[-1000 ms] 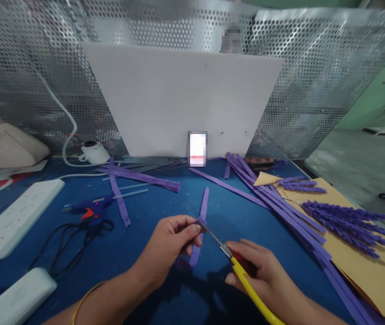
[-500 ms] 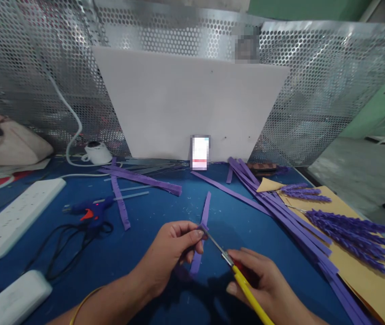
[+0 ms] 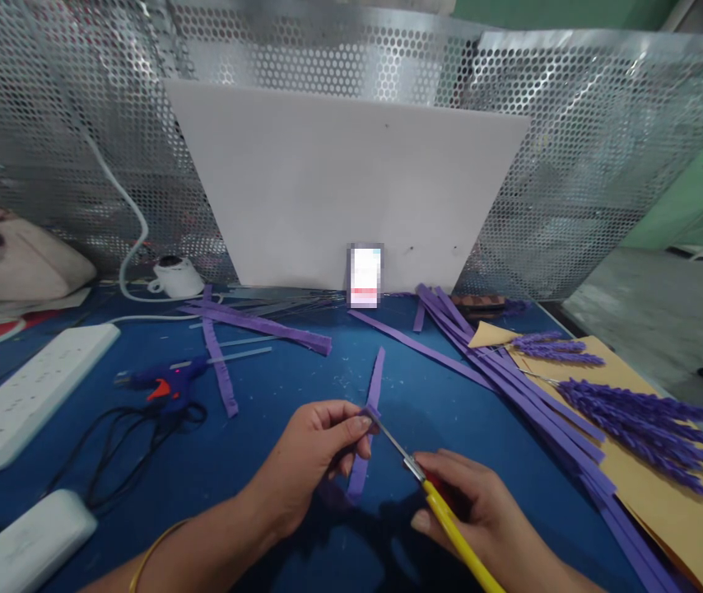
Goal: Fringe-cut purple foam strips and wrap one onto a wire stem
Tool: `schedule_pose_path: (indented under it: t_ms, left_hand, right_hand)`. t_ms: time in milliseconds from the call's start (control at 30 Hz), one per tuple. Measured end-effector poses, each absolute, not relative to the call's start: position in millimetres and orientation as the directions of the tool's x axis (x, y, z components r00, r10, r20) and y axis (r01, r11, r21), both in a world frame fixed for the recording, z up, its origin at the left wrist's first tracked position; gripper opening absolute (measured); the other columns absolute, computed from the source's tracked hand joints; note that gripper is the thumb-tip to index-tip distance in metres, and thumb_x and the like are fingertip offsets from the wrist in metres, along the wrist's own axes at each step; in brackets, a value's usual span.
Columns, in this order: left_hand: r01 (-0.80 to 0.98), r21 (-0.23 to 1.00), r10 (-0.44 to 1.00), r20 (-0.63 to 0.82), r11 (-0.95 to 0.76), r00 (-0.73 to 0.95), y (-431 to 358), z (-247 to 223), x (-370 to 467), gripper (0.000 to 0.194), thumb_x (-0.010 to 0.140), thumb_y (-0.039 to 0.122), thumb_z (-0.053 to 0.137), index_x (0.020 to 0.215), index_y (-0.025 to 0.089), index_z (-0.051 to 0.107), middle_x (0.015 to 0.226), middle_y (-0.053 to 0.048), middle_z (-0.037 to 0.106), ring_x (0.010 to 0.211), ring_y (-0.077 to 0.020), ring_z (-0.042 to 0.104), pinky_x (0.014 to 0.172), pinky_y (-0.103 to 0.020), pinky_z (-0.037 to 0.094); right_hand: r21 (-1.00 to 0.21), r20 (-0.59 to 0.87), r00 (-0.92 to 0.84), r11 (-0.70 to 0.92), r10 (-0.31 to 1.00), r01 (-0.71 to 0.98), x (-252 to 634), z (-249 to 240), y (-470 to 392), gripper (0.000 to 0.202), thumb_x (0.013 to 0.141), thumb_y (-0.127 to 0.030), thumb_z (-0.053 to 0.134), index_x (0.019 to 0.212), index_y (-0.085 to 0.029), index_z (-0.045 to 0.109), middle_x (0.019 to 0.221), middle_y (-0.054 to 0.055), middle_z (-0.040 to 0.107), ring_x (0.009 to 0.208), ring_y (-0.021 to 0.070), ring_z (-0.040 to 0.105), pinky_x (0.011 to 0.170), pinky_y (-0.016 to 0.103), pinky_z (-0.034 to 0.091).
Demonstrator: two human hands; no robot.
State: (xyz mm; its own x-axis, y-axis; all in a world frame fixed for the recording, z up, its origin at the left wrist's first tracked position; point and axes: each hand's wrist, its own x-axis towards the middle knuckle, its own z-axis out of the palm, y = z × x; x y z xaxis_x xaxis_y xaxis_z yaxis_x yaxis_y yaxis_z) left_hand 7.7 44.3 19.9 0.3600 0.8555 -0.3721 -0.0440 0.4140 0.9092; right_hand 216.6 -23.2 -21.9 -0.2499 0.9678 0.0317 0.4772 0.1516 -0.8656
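The left hand (image 3: 332,445) had its grip closed on a purple piece (image 3: 371,412); the right hand's grip was around the yellow-handled scissors (image 3: 450,519).

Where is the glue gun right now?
In the head view, the blue glue gun lies on the left, between the long white power strip and the purple strips.

Bare blue tabletop (image 3: 253,445) between glue gun (image 3: 172,383) and left hand (image 3: 327,445).
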Motion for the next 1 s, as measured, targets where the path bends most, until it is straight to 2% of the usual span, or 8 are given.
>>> schedule_pose_path:
  t_ms: [600,800,1000]
  left_hand:
    - [-0.036,0.911,0.854,-0.371,0.411,0.366,44.0,18.5,6.7,0.023,0.077,0.036,0.073,0.071,0.014,0.067,0.059,0.002,0.062,0.043,-0.0029,0.041,0.042,-0.016,0.025]
    - [-0.04,0.912,0.854,-0.365,0.407,0.371,44.2,17.0,6.7,0.02,0.079,0.033,0.071,0.075,0.014,0.068,0.061,0.002,0.063,0.044,-0.0027,0.041,0.042,-0.016,0.025]
    - [-0.031,0.916,0.858,-0.361,0.399,0.365,44.2,17.6,7.0,0.021,0.08,0.033,0.07,0.072,0.014,0.067,0.06,0.003,0.062,0.043,-0.0026,0.04,0.042,-0.016,0.024]
  right_hand:
    - [-0.867,-0.025,-0.25,0.103,0.968,0.488,216.0,-20.4,-25.1,0.026,0.083,-0.041,0.069,0.099,-0.02,0.071,0.082,0.003,0.061,0.069,0.0155,0.051,0.062,0.025,0.041]
    - [-0.859,0.003,-0.248,0.13,0.969,0.496,216.1,-20.9,-25.2,0.024,0.083,-0.037,0.068,0.101,-0.02,0.07,0.086,0.004,0.063,0.069,0.0157,0.052,0.062,0.025,0.041]
    - [-0.852,0.003,-0.251,0.134,0.968,0.506,216.2,-20.7,-26.3,0.02,0.083,-0.036,0.069,0.095,-0.02,0.068,0.083,0.003,0.061,0.069,0.0159,0.051,0.062,0.026,0.041]
